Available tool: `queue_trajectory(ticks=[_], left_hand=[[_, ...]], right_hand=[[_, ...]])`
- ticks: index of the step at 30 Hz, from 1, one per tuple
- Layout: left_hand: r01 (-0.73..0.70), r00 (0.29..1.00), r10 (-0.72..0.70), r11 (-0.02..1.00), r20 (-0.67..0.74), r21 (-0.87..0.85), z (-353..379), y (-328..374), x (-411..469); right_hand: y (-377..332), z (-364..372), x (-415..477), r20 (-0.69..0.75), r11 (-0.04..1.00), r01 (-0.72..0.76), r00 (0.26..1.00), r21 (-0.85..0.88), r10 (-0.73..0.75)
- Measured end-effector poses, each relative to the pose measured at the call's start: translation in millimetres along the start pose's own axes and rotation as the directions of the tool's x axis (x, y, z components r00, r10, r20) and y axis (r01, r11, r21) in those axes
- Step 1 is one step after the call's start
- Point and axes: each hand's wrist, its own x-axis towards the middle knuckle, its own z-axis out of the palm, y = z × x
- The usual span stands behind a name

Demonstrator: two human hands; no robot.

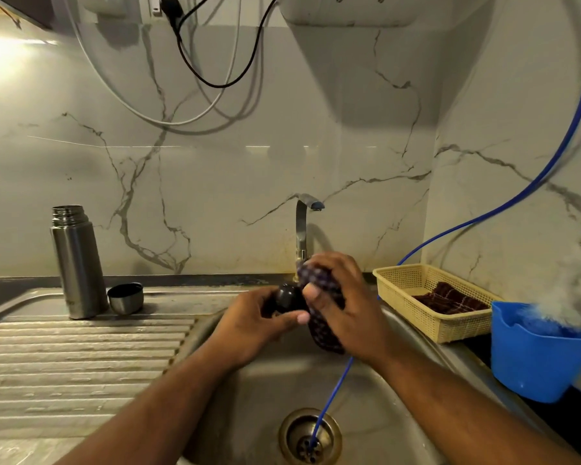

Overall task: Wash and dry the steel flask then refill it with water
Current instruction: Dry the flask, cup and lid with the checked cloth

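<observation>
The steel flask (76, 263) stands upright and uncapped on the ribbed drainboard at the left. Its steel cup lid (125, 298) lies on its side just to the right of it. Over the sink, my left hand (259, 325) grips a small black stopper (287, 297). My right hand (341, 303) holds a dark checked cloth (321, 317) wrapped against the stopper. Both hands meet in front of the tap (304, 226), from which no water runs.
The steel sink (399, 397) has a drain (311, 436) with a thin blue tube (332, 394) running into it. A beige basket (413, 290) holding a dark cloth and a blue plastic tub (534, 364) sit at the right. Cables hang on the marble wall.
</observation>
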Motion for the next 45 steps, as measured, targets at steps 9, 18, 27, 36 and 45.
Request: queue_trajectory(ticks=[9,18,27,36,45], left_hand=[[0.029,0.996,-0.025,0.998,-0.087,0.049,1,3,3],[0.043,0.992,-0.017,0.977,0.126,-0.209,6,-3,0],[-0.145,0.989,0.148,0.973,0.007,-0.178,19,12,-4],[0.069,0.993,-0.07,0.998,-0.096,-0.013,7,-34,7],[0.133,0.982,-0.133,0.991,-0.136,-0.01,0,-60,18]], right_hand=[[6,4,1,0.048,0.996,-0.082,0.995,-0.037,0.084],[-7,9,-1,-0.017,0.979,-0.142,0.989,0.148,0.146],[12,-11,8,-0.056,0.723,-0.661,0.729,0.2,0.682],[35,-86,96,-0.216,0.668,-0.65,0.756,-0.362,0.619],[108,-115,89,-0.202,0.151,-0.487,0.597,-0.86,0.777]])
